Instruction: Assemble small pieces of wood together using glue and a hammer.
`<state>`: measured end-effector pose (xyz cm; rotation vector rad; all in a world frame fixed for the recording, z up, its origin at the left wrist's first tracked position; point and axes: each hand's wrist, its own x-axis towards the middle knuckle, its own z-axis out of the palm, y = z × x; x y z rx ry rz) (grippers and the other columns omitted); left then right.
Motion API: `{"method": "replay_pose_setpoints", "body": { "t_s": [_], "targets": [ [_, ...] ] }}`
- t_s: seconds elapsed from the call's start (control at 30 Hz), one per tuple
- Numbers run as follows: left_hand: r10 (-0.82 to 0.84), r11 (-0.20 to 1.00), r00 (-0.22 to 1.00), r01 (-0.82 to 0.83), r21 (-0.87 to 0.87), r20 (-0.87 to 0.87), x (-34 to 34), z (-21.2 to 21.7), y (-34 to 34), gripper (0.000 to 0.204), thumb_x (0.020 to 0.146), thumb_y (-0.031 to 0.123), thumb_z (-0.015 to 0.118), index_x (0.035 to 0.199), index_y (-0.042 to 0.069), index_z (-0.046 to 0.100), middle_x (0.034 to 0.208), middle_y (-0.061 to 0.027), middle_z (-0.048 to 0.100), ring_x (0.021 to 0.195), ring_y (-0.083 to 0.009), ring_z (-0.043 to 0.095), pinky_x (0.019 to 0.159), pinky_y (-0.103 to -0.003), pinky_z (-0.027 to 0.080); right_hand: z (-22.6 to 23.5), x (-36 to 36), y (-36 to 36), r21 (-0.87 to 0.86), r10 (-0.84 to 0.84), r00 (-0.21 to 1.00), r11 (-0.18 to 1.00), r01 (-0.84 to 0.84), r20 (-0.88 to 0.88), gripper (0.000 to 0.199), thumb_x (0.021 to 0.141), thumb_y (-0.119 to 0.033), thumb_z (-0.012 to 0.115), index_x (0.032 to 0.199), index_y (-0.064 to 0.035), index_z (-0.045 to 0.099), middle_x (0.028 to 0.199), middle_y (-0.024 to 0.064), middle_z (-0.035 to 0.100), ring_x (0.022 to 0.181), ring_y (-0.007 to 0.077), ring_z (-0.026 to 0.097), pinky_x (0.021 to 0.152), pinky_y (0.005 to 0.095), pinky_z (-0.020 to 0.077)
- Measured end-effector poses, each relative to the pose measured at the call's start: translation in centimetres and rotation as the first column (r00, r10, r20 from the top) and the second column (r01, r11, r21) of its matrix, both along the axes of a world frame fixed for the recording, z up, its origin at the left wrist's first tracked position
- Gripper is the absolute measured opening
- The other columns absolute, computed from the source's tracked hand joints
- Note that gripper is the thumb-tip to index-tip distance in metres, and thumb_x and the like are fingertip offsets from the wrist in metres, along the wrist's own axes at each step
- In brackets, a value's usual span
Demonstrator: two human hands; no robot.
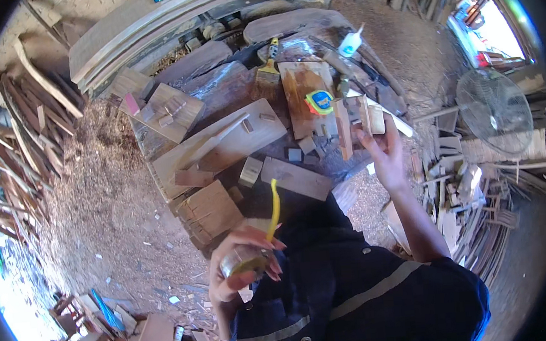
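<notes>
Two hands busy: measuring is the likely step.
Left hand [242, 271] closed round a tape measure [249, 261], yellow blade out; right hand [383, 156] grips wood pieces [359, 119] above the counter [220, 142]. Next probably needs blade laid along wood.

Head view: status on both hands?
Left hand grips a small jar with a yellow strip sticking up. Right hand holds up a small wooden assembly. Nothing between them.

Daylit, glare at edges — prob. fisheye-warped.
</notes>
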<state>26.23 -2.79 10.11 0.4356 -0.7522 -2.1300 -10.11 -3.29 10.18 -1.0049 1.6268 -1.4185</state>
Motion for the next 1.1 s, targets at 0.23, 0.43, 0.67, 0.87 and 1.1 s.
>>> {"method": "replay_pose_setpoints", "body": {
  "t_s": [0.23,0.43,0.67,0.87,1.1],
  "targets": [
    [-0.331,0.937,0.94,0.318,-0.146,-0.077,-6.9,-3.3,-3.2,0.05,0.083,0.0,0.067,0.132,-0.008,0.058,0.132,-0.0276,0.059,0.101,-0.029,0.071,0.086,-0.037,0.061,-4.0,-4.6,-7.2,-0.108,0.102,0.993,0.988,-0.108,-0.052,0.045,0.1,-0.005,0.067,0.139,0.001,0.046,0.127,0.0135,0.066,0.118,0.0207,0.068,0.096,0.0353,0.0583],
    [-0.39,0.901,0.92,0.375,-0.219,-0.028,-10.6,-4.8,-4.6,0.047,0.086,0.005,0.069,0.132,-0.002,0.06,0.129,-0.0175,0.063,0.098,-0.0231,0.071,0.086,-0.035,0.057,-3.7,-3.6,-10.1,-0.173,0.192,0.963,0.959,-0.226,-0.191,0.05,0.098,-0.006,0.069,0.142,0.0015,0.046,0.122,0.0135,0.068,0.115,0.0199,0.068,0.093,0.0338,0.0579],
    [-0.278,0.931,0.96,0.264,-0.252,-0.023,-9.3,-4.6,-4.8,0.05,0.085,0.008,0.07,0.133,-0.003,0.06,0.128,-0.021,0.062,0.096,-0.0242,0.071,0.084,-0.035,0.059,-3.7,-1.0,-11.9,-0.237,0.443,0.878,0.847,-0.476,-0.179,0.049,0.098,-0.012,0.068,0.141,0.0008,0.049,0.111,0.0142,0.074,0.101,0.0167,0.071,0.083,0.0307,0.0579],
    [-0.072,0.962,0.981,0.116,-0.248,0.181,-9.6,-4.3,-3.5,0.049,0.083,0.012,0.072,0.126,-0.009,0.061,0.128,-0.0254,0.063,0.093,-0.0246,0.072,0.084,-0.036,0.06,-5.5,0.0,-9.8,-0.23,0.479,0.838,0.812,-0.536,-0.261,0.048,0.096,-0.012,0.071,0.138,-0.0002,0.052,0.109,0.0114,0.073,0.095,0.0135,0.071,0.064,0.0253,0.0565],
    [0.148,0.941,0.938,-0.037,-0.336,0.312,-12.2,-5.0,-0.7,0.055,0.076,0.021,0.078,0.12,-0.007,0.062,0.113,-0.023,0.069,0.085,-0.02,0.071,0.07,-0.029,0.058,-5.9,-2.0,-8.6,-0.277,0.436,0.83,0.798,-0.536,-0.349,0.043,0.094,-0.012,0.075,0.131,0.0009,0.058,0.102,0.0075,0.072,0.08,0.0089,0.068,0.062,0.0242,0.0543]
  ]
}}
